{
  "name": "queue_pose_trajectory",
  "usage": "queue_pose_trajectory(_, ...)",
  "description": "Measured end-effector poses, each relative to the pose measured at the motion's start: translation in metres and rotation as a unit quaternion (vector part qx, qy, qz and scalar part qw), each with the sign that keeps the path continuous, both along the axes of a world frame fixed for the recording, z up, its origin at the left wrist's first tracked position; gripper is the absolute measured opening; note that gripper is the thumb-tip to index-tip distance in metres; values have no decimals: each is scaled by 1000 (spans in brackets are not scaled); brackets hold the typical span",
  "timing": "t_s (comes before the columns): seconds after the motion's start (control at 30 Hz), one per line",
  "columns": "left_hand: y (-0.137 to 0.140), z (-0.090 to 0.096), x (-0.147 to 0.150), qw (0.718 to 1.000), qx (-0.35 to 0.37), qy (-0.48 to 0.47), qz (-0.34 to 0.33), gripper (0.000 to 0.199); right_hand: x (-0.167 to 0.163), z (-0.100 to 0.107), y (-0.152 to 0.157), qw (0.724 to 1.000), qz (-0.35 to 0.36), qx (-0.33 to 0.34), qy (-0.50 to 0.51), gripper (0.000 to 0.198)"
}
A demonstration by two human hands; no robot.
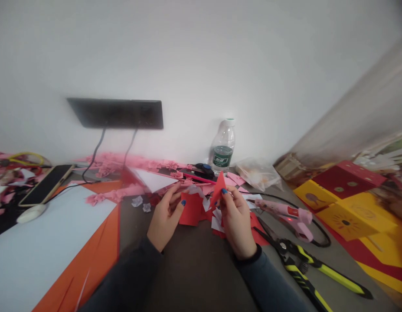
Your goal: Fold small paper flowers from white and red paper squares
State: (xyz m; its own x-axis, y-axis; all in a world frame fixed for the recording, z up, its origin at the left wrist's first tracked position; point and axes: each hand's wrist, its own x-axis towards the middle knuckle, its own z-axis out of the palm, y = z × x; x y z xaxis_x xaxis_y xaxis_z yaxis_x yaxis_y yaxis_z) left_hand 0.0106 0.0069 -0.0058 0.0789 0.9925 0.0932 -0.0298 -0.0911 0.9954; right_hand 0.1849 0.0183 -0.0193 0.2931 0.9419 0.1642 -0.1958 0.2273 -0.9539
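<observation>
My left hand [166,213] pinches a red paper square [191,211] by its left edge, between thumb and fingers. In my right hand [236,220] is a folded red paper piece [218,187], standing up to a point, with the thumb pressed on its side. The two papers are held apart over the dark grey table [194,268]. White and red paper scraps [217,221] lie behind and under my right hand. Small crumpled white paper pieces [137,201] rest to the left of my left hand.
On the right are a pink glue gun [285,211] with a cable, and yellow-black pliers [295,251]. A water bottle [223,149] stands by the wall, among pink paper flowers [170,164]. Large white [51,242] and orange sheets cover the left, near a phone [46,184] and mouse [32,213].
</observation>
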Motion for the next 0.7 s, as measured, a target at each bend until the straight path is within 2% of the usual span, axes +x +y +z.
queue_pose_trajectory(0.1,-5,4,1,997,76,28,16,47,-4,4,-4,999,16,9,-42,16)
queue_pose_trajectory(0.2,-8,8,0,991,123,26,41,37,-7,7,-9,984,-12,59,-166,12)
queue_pose_trajectory(0.3,-7,9,-1,996,69,-60,16,43,-9,8,-14,955,-15,99,-280,13)
queue_pose_trajectory(0.37,-5,7,-1,996,2,-88,1,45,-9,10,-17,941,10,121,-315,16)
queue_pose_trajectory(0.47,0,4,0,988,-82,-130,-10,38,-8,12,-20,926,50,162,-338,22)
queue_pose_trajectory(0.6,4,9,1,961,-142,-235,46,31,-7,16,-21,894,90,223,-379,40)
queue_pose_trajectory(0.7,4,15,2,950,-159,-259,71,33,-8,17,-20,859,91,260,-432,41)
